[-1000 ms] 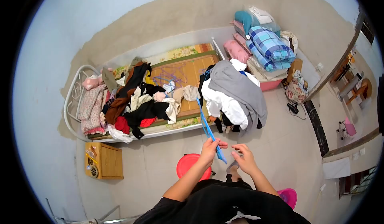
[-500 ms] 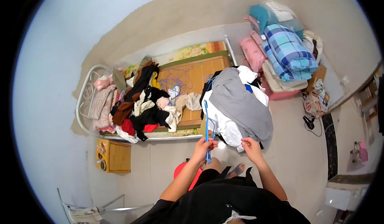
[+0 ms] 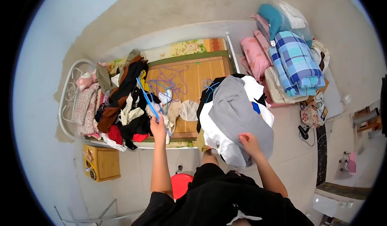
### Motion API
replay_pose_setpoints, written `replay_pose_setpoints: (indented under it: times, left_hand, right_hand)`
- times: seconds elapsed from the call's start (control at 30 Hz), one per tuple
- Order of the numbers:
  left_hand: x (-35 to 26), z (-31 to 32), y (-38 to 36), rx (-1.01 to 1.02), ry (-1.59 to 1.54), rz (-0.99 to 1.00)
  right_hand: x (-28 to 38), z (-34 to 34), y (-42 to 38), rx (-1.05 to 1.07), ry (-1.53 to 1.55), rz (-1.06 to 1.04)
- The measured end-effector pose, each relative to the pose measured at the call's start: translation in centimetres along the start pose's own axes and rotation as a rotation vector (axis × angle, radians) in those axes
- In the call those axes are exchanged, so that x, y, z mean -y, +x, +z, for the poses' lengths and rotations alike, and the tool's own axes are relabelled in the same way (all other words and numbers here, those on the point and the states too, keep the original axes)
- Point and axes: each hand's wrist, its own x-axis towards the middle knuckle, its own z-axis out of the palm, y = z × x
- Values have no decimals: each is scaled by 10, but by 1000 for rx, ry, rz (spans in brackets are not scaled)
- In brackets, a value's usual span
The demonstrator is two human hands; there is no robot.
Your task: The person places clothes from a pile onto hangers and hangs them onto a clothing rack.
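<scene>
My left hand [image 3: 157,125] is closed on blue hangers [image 3: 147,99], held out over the near edge of the bed beside the heap of mixed clothes [image 3: 125,105]. My right hand [image 3: 249,142] touches the grey garment [image 3: 238,109], its fingers curled together at the cloth; whether they pinch it is too small to tell. The grey garment lies on top of a pile with white clothes [image 3: 209,123] and black ones under it. A blue hanger hook [image 3: 209,87] shows at the pile's upper left.
Purple hangers [image 3: 175,81] lie on the wooden bed board [image 3: 201,70]. A checked blue quilt [image 3: 296,58] and pink bedding [image 3: 256,56] are stacked at the right. A small wooden cabinet [image 3: 108,163] and a red stool [image 3: 181,185] stand in front of the bed.
My left hand has moved left and up with the blue hangers, toward the clothes heap. My right hand has moved up onto the grey garment. The view has shifted slightly.
</scene>
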Motion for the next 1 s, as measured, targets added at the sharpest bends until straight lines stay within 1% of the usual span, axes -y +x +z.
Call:
replay_pose_setpoints:
  times: [0.03,0.1,0.13,0.17,0.2,0.23,0.27,0.3,0.33,0.37,0.4,0.47,0.5,0.53,0.57,0.6,0.63,0.67,0.7,0.73,0.77,0.8,0.83,0.87,0.93,0.97,1.0]
  left_hand:
    - [3,11,12,-211,296,167]
    - [7,34,42,-254,361,202]
    - [12,48,55,-155,315,201]
    - [35,70,68,-42,159,160]
    - [27,88,66,58,7,107]
    - [58,127,64,253,-53,10]
    - [107,182,65,463,-119,-93]
    - [124,215,56,556,-78,-74]
    - [109,228,44,599,64,-101]
    - [139,261,31,648,24,-152]
    - [141,276,24,739,13,-268]
    - [112,288,14,727,-166,-742]
    - [95,286,11,702,-281,-992]
    - [83,283,12,715,-275,-999]
    - [72,281,15,796,-268,-973]
    - [70,283,15,875,-261,-946]
    - [71,288,13,887,-253,-955]
    - [69,292,11,884,-282,-764]
    - [68,298,8,874,-313,-569]
    - [55,296,6,882,-309,-570]
    - [41,292,2,956,-321,-361]
    - [19,285,-2,1022,-331,-152]
    - [-5,278,-8,1118,-411,-84]
    - [-28,274,-17,1211,-492,-15]
    - [-59,272,-47,1309,-486,192]
    - [-60,276,-58,1313,-483,193]
    - [-57,282,-68,1276,-472,226]
  right_hand:
    - [1,9,16,2,-16,13]
    - [2,24,54,-106,-189,-51]
    - [-2,31,74,-89,-232,-32]
    - [-7,38,92,-87,-249,-21]
    - [-11,44,108,-86,-385,-56]
    - [-17,50,120,-84,-519,-91]
    - [-27,57,137,-88,-540,-61]
    - [-37,62,145,-122,-628,-40]
    - [-45,64,149,-159,-713,-24]
    - [-53,64,152,-164,-719,-14]
    - [-61,62,149,-147,-700,-8]
    - [-68,60,145,-135,-684,10]
    - [-67,59,139,-154,-681,-69]
    - [-66,57,136,-172,-676,-148]
    - [-66,54,134,-175,-679,-131]
    - [-66,52,132,-166,-574,-43]
    - [-65,49,129,-159,-467,44]
    - [-65,47,128,-163,-467,59]
    - [-59,44,130,-190,-348,177]
    - [-53,41,134,-218,-227,290]
    - [-47,39,136,-222,-225,295]
    - [-40,37,137,-321,-168,229]
    - [-30,34,139,-419,-111,161]
    - [3,33,142,-429,-49,205]
    - [19,28,152,-421,-88,173]
    - [22,26,156,-412,-131,136]
    - [14,22,163,-417,-205,132]
